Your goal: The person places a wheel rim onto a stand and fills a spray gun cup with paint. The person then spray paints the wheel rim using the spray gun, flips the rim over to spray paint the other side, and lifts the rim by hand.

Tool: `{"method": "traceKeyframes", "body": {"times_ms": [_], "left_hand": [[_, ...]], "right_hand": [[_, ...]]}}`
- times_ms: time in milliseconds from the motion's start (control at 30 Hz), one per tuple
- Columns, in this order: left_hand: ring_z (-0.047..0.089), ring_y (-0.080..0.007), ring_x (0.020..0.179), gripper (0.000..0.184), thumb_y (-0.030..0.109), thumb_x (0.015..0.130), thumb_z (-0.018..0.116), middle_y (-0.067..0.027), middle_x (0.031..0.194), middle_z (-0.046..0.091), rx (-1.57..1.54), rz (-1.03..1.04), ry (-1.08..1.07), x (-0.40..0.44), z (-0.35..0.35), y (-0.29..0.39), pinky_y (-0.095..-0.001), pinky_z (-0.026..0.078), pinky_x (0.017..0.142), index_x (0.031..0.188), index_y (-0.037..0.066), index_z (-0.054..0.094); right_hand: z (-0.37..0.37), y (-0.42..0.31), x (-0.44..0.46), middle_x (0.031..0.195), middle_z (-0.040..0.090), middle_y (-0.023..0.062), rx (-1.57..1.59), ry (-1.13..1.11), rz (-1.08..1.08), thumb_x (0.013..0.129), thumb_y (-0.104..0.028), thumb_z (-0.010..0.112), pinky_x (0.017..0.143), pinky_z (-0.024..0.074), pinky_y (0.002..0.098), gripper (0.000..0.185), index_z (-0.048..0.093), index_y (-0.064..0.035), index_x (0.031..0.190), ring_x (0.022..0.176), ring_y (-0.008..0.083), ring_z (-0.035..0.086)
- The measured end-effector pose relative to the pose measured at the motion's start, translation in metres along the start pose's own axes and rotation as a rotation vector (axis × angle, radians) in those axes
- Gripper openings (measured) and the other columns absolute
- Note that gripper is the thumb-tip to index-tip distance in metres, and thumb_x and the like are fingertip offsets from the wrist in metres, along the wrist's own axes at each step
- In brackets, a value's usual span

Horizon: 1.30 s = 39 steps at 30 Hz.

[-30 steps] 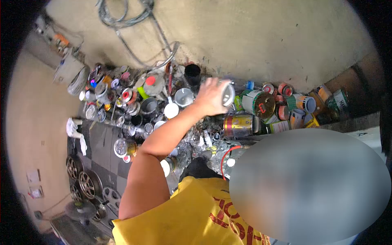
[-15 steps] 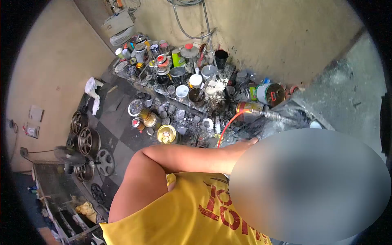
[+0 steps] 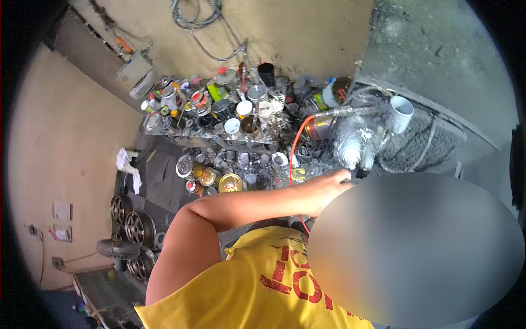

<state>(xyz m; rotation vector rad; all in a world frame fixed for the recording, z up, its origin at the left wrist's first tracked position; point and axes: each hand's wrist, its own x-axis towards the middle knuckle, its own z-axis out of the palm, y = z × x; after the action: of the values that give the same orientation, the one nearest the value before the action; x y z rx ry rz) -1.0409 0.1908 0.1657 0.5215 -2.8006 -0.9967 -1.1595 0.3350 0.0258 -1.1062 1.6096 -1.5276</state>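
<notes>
My left hand (image 3: 327,189) reaches across from the left, with fingers curled. Its fingertips are partly covered by a large blurred patch, so whatever they close on is hidden. Just beyond the fingers is a shiny silver, foil-like crumpled thing (image 3: 349,145); I cannot tell whether the hand touches it. An orange hose (image 3: 293,156) runs up past my wrist to a grey tube-like end (image 3: 345,112). To the right of the silver thing stands a white mug-like container (image 3: 400,114). My right hand does not show.
A low shelf (image 3: 211,138) along the wall is crowded with paint cans, cups and jars. On the floor are a gold-coloured can (image 3: 230,183), wheel rims (image 3: 140,227) and a fan (image 3: 118,249). A dark mesh-like surface (image 3: 430,148) lies at right, and a coiled cable (image 3: 196,13) hangs above.
The view has turned, and the scene has shifted. More of my left hand shows now, and the silver thing and white container have come clearly into sight.
</notes>
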Motion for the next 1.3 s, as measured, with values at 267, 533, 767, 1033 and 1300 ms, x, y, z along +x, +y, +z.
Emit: {"method": "traceKeyframes", "body": {"times_ms": [267,533,767,1033,1300], "left_hand": [[0.050,-0.0428,0.128,0.092,0.024,0.067,0.086,-0.0250,0.141,0.044,-0.129,0.032,0.238,-0.052,0.007,-0.031,-0.0453,0.044,0.107,0.145,0.004,0.040],[0.048,-0.0244,0.134,0.082,0.003,0.077,0.078,-0.0090,0.145,0.048,-0.824,-0.292,0.773,-0.229,-0.050,-0.127,-0.0375,0.043,0.106,0.148,0.007,0.039],[0.054,-0.0217,0.125,0.070,-0.003,0.090,0.065,-0.0117,0.139,0.051,-1.284,-0.702,1.045,-0.390,-0.018,-0.179,-0.0356,0.051,0.098,0.151,0.008,0.033],[0.055,-0.0190,0.123,0.066,-0.003,0.092,0.061,-0.0087,0.138,0.051,-1.391,-0.612,1.042,-0.409,-0.001,-0.180,-0.0336,0.050,0.097,0.151,0.008,0.034],[0.058,-0.0193,0.118,0.065,-0.001,0.094,0.058,-0.0100,0.136,0.052,-1.346,-0.551,1.006,-0.377,0.011,-0.180,-0.0314,0.051,0.093,0.153,0.007,0.031]], "right_hand": [[0.043,-0.018,0.006,0.133,0.053,0.0211,-0.286,0.053,-0.132,0.054,-0.032,0.097,0.106,0.0438,0.0432,0.117,0.030,0.0023,0.144,0.124,0.0305,0.054],[0.132,-0.019,-0.013,0.137,0.051,0.0163,-0.023,-0.026,-0.039,0.054,-0.016,0.096,0.109,0.0422,0.0386,0.118,0.024,0.0014,0.146,0.129,0.0261,0.051],[0.208,-0.023,-0.028,0.137,0.049,0.0151,-0.059,0.041,-0.092,0.054,-0.014,0.096,0.109,0.0415,0.0403,0.116,0.024,-0.0014,0.144,0.128,0.0277,0.050],[0.209,-0.026,-0.023,0.137,0.048,0.0144,-0.062,0.117,-0.157,0.054,-0.010,0.096,0.111,0.0401,0.0412,0.113,0.025,-0.0014,0.142,0.129,0.0254,0.050],[0.101,-0.061,0.018,0.133,0.052,0.0102,0.116,0.282,-0.091,0.054,-0.005,0.094,0.108,0.0428,0.0381,0.103,0.035,-0.0037,0.138,0.124,0.0218,0.053]]}}
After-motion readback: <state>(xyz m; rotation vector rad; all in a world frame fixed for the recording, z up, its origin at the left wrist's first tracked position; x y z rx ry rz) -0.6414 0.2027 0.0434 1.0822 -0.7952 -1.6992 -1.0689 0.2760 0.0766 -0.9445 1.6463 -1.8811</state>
